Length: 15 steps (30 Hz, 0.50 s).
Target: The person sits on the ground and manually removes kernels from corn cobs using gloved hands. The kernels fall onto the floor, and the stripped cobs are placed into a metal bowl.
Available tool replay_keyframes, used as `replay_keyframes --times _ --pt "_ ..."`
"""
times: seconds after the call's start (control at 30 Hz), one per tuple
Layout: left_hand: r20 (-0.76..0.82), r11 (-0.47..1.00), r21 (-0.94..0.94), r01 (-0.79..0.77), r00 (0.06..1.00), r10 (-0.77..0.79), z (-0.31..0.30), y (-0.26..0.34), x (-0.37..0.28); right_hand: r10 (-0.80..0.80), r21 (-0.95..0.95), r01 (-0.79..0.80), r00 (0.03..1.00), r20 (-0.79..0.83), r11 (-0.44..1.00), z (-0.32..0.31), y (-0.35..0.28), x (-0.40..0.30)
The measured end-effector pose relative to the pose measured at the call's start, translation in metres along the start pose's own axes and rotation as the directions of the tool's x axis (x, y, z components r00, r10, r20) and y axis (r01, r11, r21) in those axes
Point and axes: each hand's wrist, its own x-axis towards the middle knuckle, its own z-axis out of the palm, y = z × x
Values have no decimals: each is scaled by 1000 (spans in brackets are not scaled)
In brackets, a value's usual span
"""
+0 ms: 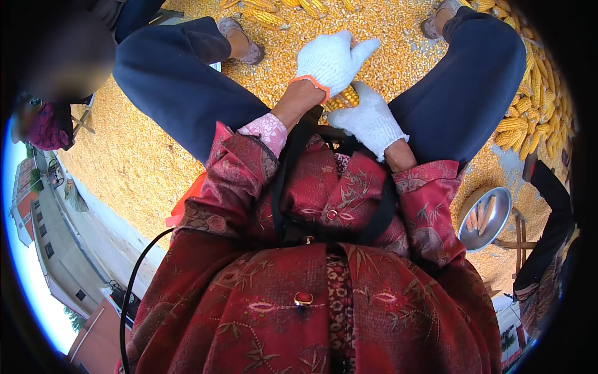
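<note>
My right hand (366, 119), in a white knit glove, grips a yellow corn cob (346, 99) between thumb and fingers. Rows of kernels show on the cob's visible part. Just above it is my left hand (327, 61), gloved in white with an orange cuff edge. Its back faces up and the thumb stands out to the right. The left fingers are hidden beneath the hand, so whether they hold or touch the cob cannot be seen. Both hands are between my knees, over a layer of loose corn kernels (392, 61).
Unshelled cobs (532, 107) are heaped beyond my right knee, with several more (264, 16) ahead. A metal bowl (502, 219) holds bare cobs (481, 215) at right, near a wooden stool (518, 244) and another person (546, 233). More people are at left, partly blurred.
</note>
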Motion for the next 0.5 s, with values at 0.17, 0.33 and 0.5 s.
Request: replay_keyframes --times 0.17,0.33,0.5 --pt "42 932 -361 -17 999 35 -57 -2 -1 235 472 -225 971 39 852 -12 -14 -8" --pt "149 951 -228 -209 958 246 -62 1 -26 159 565 -234 971 180 791 -17 -3 -1" --pt "36 976 -42 -216 975 217 -27 6 -33 -13 111 11 1000 11 994 -7 3 -1"
